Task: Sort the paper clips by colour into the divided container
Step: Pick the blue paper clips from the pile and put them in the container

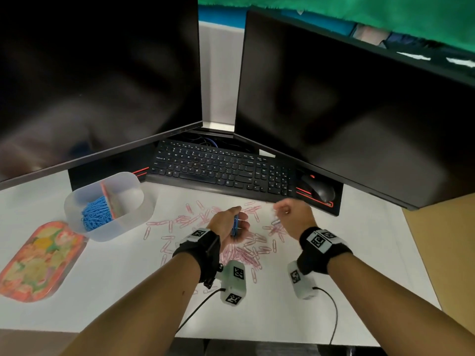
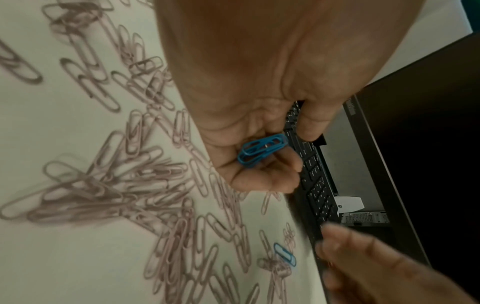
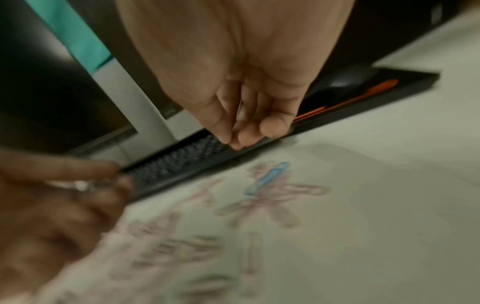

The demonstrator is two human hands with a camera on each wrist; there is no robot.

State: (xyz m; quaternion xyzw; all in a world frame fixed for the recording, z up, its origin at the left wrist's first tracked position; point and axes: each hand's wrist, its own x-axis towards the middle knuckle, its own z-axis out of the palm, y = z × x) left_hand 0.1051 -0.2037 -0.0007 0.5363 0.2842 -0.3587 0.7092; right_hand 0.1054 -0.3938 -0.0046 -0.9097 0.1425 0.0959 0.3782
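My left hand, palm turned inward above the desk, has its fingers curled round a small bundle of blue clips, held against the palm. My right hand hovers over the far side of the scatter, fingers bunched loosely together; whether anything sits between the fingertips I cannot tell, as the right wrist view is blurred. One loose blue clip lies on the desk among the pink clips, just beside the keyboard edge and close under the right hand. The divided container stands well to the left: its near-left compartment holds a heap of sorted blue clips, the compartment beyond the divider looks empty. A patterned lid lies beside it.

The step in hand, as I judge it, is gathering the last blue pieces before a single trip to the container. To do it well, I should pinch the loose blue clip by its free end so that no pink one hooks onto it, pass it into the left-hand bundle without loosening that grip, then tip the bundle low over the blue compartment, clear of the divider
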